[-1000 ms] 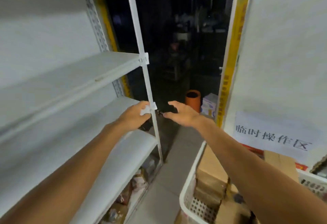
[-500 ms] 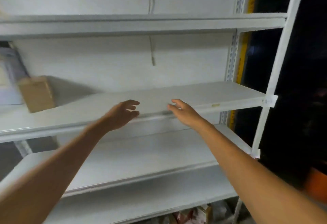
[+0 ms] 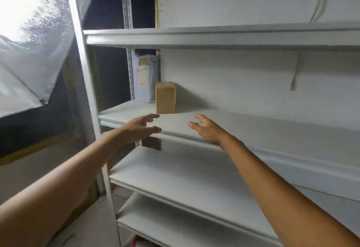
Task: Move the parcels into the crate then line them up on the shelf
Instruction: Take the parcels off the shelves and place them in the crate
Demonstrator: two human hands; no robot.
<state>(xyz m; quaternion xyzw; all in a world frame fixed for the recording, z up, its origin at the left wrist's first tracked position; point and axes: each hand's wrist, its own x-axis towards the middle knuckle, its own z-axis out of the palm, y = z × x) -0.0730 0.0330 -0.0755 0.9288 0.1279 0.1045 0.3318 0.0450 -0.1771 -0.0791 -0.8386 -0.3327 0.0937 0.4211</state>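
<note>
Brown cardboard parcel (image 3: pixel 165 98) stood upright on the middle shelf (image 3: pixel 263 129), near its left end. Behind it and to the left stood a blue-grey mailer parcel (image 3: pixel 145 79), also upright, with a label on its face, close to the perforated rear upright (image 3: pixel 130 75). Whether the two parcels touched could not be made out.

Both of the person's bare arms were stretched towards that shelf. Left hand (image 3: pixel 139 128) was held wide, fingers straight and spread, and carried nothing. Its fingertips were near the foot of the brown parcel but apart from it. Right hand (image 3: pixel 208 129) was likewise wide and empty, fingers loosely spread, over the shelf's front edge, to the right of the parcel. Contact between either hand and the shelf could not be judged.

Around them: a white upper shelf (image 3: pixel 214 36) above and a bare lower shelf (image 3: pixel 185 172) below. The front post (image 3: pixel 85 90) stood at left. A pale cable (image 3: pixel 295 75) hung down the back wall. A crinkled translucent plastic sheet (image 3: pixel 29 42) caught bright light at far left.
</note>
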